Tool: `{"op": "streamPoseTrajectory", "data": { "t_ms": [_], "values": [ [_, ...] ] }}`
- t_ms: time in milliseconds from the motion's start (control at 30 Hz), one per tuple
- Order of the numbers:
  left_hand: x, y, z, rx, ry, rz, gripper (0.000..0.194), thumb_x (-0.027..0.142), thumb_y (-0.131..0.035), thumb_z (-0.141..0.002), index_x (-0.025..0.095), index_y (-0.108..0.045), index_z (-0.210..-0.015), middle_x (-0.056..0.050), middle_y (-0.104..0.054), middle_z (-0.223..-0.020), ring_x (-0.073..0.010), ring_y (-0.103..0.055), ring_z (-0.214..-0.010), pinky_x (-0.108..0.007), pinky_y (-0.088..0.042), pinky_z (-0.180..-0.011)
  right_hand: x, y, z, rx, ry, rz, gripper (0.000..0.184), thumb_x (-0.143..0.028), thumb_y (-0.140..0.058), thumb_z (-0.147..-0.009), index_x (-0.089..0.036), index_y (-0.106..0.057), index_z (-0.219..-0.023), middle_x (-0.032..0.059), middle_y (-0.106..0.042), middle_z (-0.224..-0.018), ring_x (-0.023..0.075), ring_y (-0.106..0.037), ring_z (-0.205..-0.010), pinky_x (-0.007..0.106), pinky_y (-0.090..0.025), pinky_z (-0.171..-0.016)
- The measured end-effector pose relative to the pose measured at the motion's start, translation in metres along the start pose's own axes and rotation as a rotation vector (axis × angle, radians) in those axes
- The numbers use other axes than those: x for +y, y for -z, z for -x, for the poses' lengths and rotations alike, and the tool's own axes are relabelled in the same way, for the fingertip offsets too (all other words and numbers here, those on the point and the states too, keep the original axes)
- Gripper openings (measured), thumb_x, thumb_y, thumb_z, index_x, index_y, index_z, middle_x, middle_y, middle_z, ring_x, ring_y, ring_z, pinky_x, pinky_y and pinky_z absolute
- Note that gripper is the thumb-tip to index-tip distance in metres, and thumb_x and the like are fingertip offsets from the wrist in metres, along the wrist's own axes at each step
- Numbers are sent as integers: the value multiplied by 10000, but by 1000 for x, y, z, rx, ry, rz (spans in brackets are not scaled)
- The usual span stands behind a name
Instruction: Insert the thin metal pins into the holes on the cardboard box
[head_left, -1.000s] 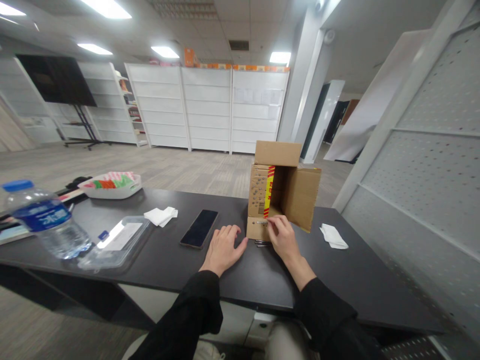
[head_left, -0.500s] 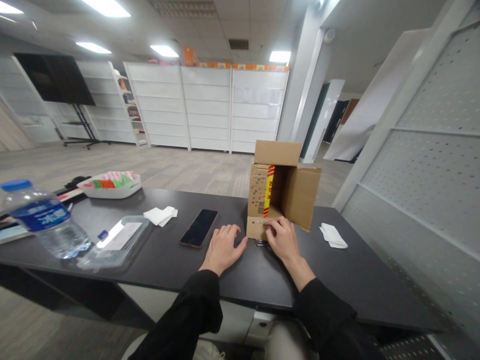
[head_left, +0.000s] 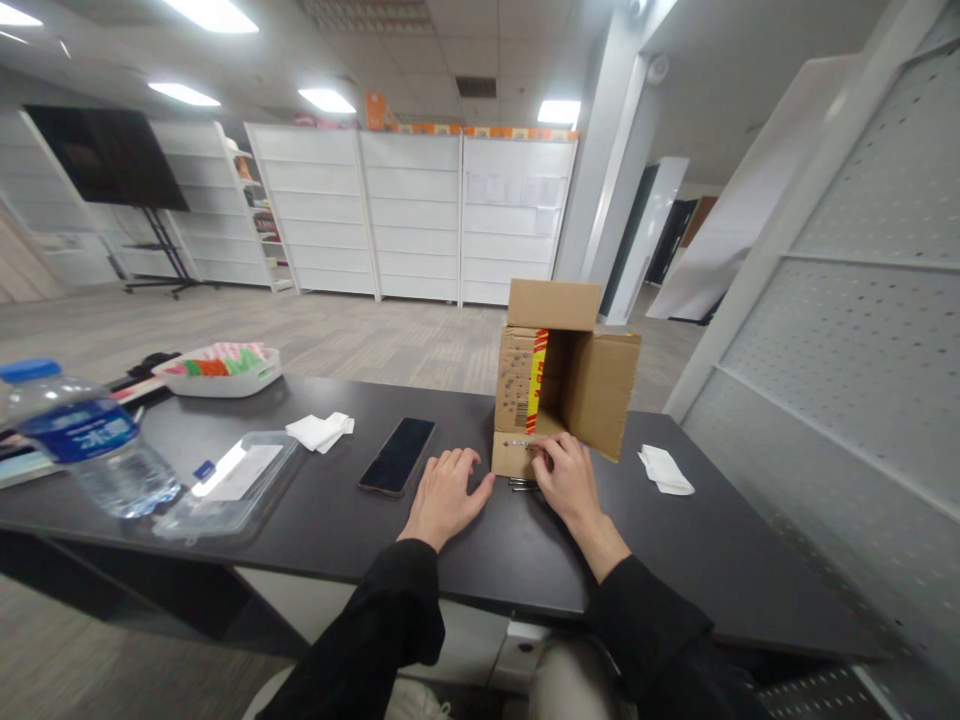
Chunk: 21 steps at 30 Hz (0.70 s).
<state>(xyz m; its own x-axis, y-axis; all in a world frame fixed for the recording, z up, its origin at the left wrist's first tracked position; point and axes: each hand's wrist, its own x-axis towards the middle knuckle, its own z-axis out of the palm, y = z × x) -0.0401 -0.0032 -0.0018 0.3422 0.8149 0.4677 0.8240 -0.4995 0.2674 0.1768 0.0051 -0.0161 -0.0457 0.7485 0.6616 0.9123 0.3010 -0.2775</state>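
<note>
An open cardboard box (head_left: pixel 517 378) stands on the dark table, its top and right flaps spread and its lower flap (head_left: pixel 508 462) lying toward me. Small metallic dots line that lower flap, and more dark dots mark the box's left panel. At the lower flap my right hand (head_left: pixel 564 474) is closed in a pinch; whatever its fingertips hold is too small to make out. Several thin dark metal rods (head_left: pixel 523 485) lie just beneath that hand, partly hidden. My left hand (head_left: pixel 448 494) rests on the table, fingers loosely curved and thumb apart, holding nothing, left of the box.
Left of my left hand lies a smartphone (head_left: pixel 397 456). Farther left are a folded tissue (head_left: pixel 320 431), a clear plastic case (head_left: pixel 259 490), a water bottle (head_left: pixel 90 440) and a white basket (head_left: pixel 217 384) of colourful items. Another tissue (head_left: pixel 666 470) lies at right, near a perforated panel (head_left: pixel 847 330).
</note>
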Motion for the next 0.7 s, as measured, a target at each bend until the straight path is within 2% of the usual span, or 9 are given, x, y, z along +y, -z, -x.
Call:
{"op": "streamPoseTrajectory", "data": {
  "t_ms": [500,700],
  "values": [
    [0,1,0,-2,7,17,171,384,-517,-902,223,-539,-955,-21,-633,-878,-198,-573,-871,-338,-357,-772,0,1,0,4,-40,20,199,-188,-474,-877,-207,-655,-960,57,-614,-920,224,-552,-919,346,-348,-799],
    [0,1,0,12,-1,17,171,385,-521,-901,221,-539,-947,-16,-630,-865,-195,-575,-858,-338,-362,-768,-9,11,3,-63,22,-90,159,-134,-488,-788,-203,-593,-885,47,-599,-903,218,-543,-902,340,-350,-799]
  ]
}}
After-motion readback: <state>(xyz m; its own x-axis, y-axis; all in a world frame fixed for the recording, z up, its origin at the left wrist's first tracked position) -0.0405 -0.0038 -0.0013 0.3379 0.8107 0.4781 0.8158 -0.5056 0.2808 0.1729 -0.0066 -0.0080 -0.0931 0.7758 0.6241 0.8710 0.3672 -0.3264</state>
